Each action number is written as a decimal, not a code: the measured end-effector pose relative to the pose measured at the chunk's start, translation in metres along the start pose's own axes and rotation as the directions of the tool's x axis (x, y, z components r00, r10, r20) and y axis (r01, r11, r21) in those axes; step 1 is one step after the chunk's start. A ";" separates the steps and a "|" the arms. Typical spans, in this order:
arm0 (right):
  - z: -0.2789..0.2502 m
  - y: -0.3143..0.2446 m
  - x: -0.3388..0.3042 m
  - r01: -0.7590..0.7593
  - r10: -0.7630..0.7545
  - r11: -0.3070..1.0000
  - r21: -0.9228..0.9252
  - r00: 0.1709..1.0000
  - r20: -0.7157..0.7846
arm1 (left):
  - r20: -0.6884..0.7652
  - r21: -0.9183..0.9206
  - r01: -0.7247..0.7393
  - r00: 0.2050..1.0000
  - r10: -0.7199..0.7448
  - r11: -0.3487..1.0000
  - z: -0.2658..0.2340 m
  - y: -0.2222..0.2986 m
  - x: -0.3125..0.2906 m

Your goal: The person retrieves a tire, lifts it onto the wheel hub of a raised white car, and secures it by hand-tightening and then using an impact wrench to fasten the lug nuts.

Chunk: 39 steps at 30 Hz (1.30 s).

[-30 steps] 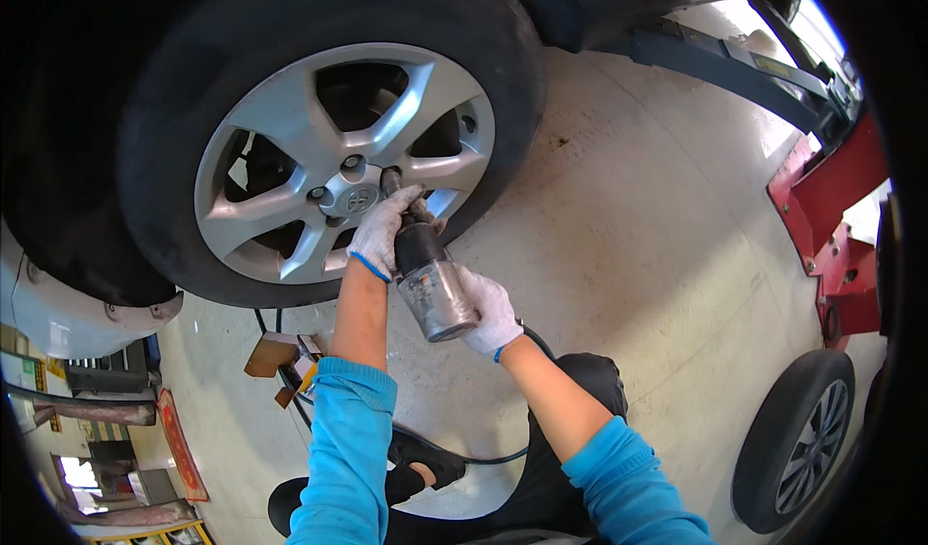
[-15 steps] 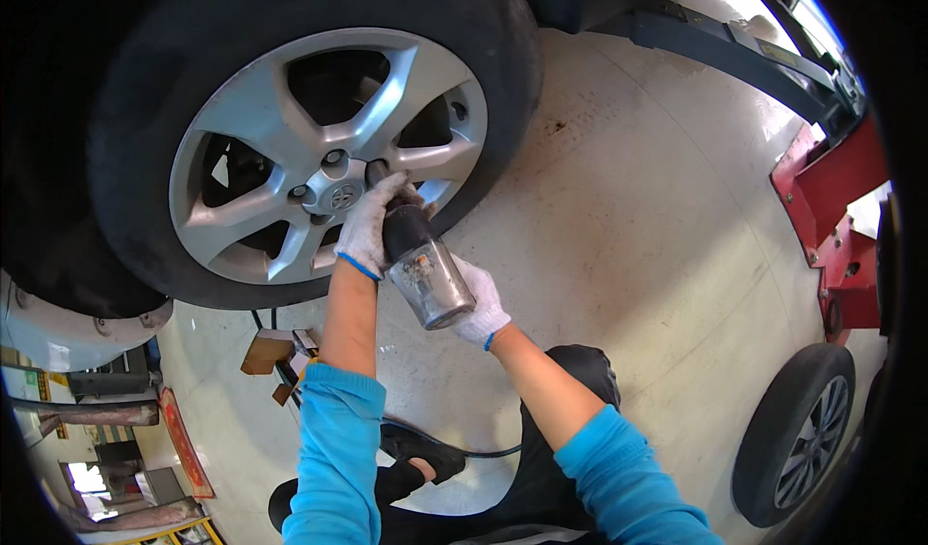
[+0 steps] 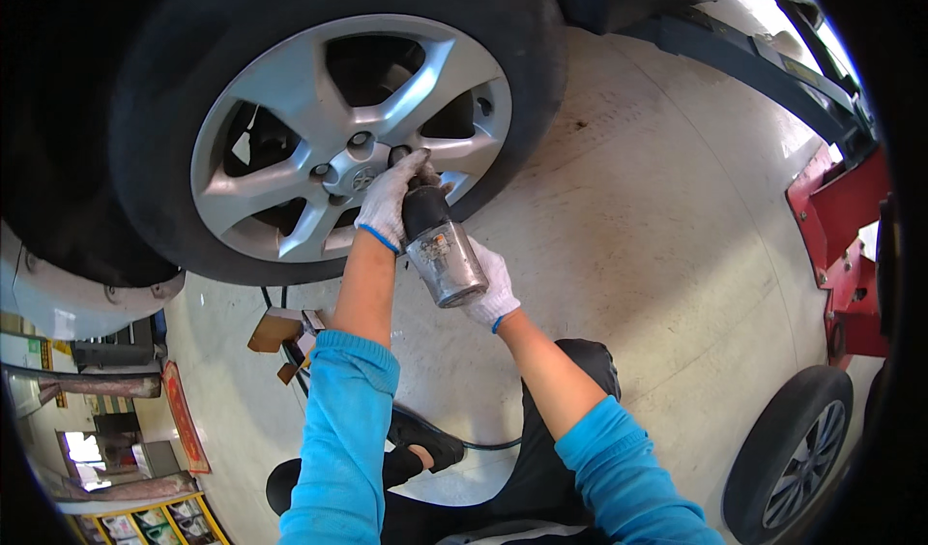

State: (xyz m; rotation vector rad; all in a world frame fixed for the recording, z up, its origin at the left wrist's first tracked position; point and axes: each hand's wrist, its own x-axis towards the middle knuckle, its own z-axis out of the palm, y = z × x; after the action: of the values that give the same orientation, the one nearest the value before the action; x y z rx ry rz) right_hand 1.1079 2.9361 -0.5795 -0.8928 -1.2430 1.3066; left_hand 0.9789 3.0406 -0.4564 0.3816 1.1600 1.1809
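A silver spoked wheel [image 3: 261,192] with a black tyre [image 3: 527,81] hangs on the raised car in front of me. Both my hands wear white knit gloves and grip an impact wrench [image 3: 447,260] with a black front and a worn metal body. Wrapped round its front end is my left hand [image 3: 389,199], close to the hub. My right hand [image 3: 495,282] holds it from behind, low at the rear, its fingers partly hidden by the tool. The socket end reaches a lug hole beside the centre cap [image 3: 363,178]. Other lug nuts [image 3: 361,141] show around the cap.
Red lift parts [image 3: 841,226] and a dark lift arm [image 3: 744,57] stand at the right. Another wheel [image 3: 797,458] is at the lower right. A brown open box [image 3: 275,330] and a black hose [image 3: 483,445] lie on the floor near my feet.
The view has shifted, so the wheel sits slightly higher and farther right. Both hands still hold the impact wrench at the same lug hole.
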 end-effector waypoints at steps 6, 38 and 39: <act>-0.024 -0.030 -0.012 0.065 -0.029 0.937 -0.344 0.994 0.109 | 0.054 -0.127 0.000 0.999 0.006 0.992 -0.007 -0.018 -0.017; 0.011 -0.003 -0.022 0.175 -0.030 0.718 -0.674 0.975 0.222 | -0.250 0.452 0.121 0.968 -0.005 0.884 -0.039 -0.002 -0.029; 0.012 -0.005 -0.026 0.188 -0.056 0.706 -0.683 0.976 0.211 | -0.262 0.437 0.146 0.965 -0.029 0.888 -0.035 -0.001 -0.034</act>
State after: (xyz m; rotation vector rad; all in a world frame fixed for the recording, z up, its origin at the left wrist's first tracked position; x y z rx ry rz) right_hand 1.1014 2.9081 -0.5761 -1.2075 -1.9737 0.7916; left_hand 0.9516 3.0004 -0.4546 0.5372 1.6656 0.8845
